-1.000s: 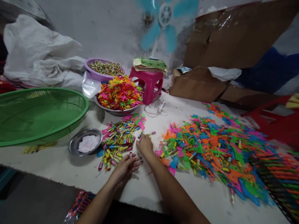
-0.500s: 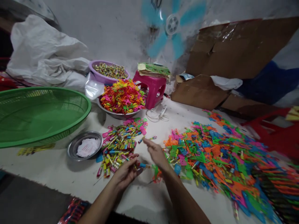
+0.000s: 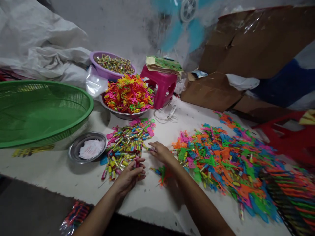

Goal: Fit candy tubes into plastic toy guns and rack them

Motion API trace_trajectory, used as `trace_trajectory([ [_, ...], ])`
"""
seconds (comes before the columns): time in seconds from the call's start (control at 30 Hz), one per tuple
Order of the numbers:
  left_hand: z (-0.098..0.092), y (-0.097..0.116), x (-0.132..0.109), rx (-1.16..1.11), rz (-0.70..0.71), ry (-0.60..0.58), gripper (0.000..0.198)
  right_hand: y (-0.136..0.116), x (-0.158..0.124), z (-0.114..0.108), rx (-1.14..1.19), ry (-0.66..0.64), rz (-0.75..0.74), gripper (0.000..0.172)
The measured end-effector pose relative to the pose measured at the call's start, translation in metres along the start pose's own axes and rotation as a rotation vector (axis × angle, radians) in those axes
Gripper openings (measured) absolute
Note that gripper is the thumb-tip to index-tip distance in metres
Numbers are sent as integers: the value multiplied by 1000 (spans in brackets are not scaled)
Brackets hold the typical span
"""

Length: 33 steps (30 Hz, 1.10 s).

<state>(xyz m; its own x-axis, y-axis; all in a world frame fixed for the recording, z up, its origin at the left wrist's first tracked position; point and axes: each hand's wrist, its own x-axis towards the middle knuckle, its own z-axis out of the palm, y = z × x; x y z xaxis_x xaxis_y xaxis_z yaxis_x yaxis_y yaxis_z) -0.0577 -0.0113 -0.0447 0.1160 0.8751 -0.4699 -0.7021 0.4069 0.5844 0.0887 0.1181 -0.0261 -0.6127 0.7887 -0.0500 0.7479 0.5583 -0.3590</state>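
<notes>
My left hand (image 3: 131, 175) is palm-up with curled fingers at the near edge of a pile of small colourful tubes (image 3: 123, 154). A reddish bit shows between its fingers, too small to name. My right hand (image 3: 161, 153) pinches the end of a small yellow tube (image 3: 145, 146) at the pile's right side. Below the right hand, a blue-and-yellow tube (image 3: 155, 170) lies beside green and orange plastic pieces (image 3: 162, 175) on the white table (image 3: 147, 206).
Many coloured plastic pieces (image 3: 221, 157) spread over the right side. A metal bowl of paper slips (image 3: 104, 154), a large green basket (image 3: 88, 109) and a heaped basin (image 3: 123, 114) stand left and behind. A pink stool (image 3: 161, 87) and cardboard boxes (image 3: 211, 93) line the back.
The right hand has moved slightly left and now pinches a tube by the pile. The blue-and-yellow tube that was at the left fingertips now lies apart. The camera view has shifted.
</notes>
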Motion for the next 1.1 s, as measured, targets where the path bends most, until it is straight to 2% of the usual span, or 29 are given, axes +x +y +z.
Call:
trace_trajectory([
  [0.1, -2, -2, 1, -2, 24, -11, 37, -11, -24, -5, -116, -107, 32, 32],
  [0.17, -3, -4, 3, 16, 29, 7, 36, -15, -40, -4, -214, -244, 28, 20],
  [0.23, -2, -7, 4, 50, -14, 48, 34, -18, -51, -5, -228, -282, -20, 12],
  [0.3, -2, -8, 4, 61, -98, 20, 32, -21, -58, -8, -134, -220, -124, 13],
  [0.37, -2, -8, 2, 44, -200, -108, 34, -27, -60, -16, 3, -161, -304, 17],
  [0.43, -3, -6, -1, 22, -272, -248, 37, -31, -58, -24, 161, -183, -509, 19],
  [0.5, -4, -5, -3, 2, -277, -286, 31, -29, -49, -29, 335, -253, -597, 21],
  [0.53, -5, -5, -3, -12, -260, -280, 26, -26, -41, -29, 407, -257, -549, 22],
  [0.57, -5, -5, -2, -30, -243, -263, 24, -21, -31, -27, 440, -224, -434, 24],
  [0.67, -3, -6, 3, -76, -213, -176, 30, -2, 8, -16, 338, 16, 29, 25],
  [0.7, -2, -6, 4, -84, -199, -133, 30, 4, 20, -12, 287, 73, 122, 22],
  [0.73, 0, -6, 6, -89, -181, -84, 28, 8, 31, -9, 251, 98, 162, 18],
  [0.8, 1, -2, 7, -91, -152, -15, 23, 12, 43, -8, 240, 107, 151, 13],
  [0.87, -1, 5, 5, -96, -145, -2, 24, 10, 42, -13, 255, 115, 122, 12],
  [0.93, -4, 11, 2, -102, -165, -40, 32, 4, 32, -21, 350, 19, 8, 13],
  [1.03, -8, 14, -1, -69, -204, -103, 35, -3, 20, -29, 556, -381, -285, 18],
  [1.07, -8, 13, 0, -33, -211, -108, 32, -4, 20, -29, 602, -489, -323, 21],
  [1.1, -7, 12, 1, 10, -213, -102, 28, -2, 24, -27, 622, -497, -270, 23],
])
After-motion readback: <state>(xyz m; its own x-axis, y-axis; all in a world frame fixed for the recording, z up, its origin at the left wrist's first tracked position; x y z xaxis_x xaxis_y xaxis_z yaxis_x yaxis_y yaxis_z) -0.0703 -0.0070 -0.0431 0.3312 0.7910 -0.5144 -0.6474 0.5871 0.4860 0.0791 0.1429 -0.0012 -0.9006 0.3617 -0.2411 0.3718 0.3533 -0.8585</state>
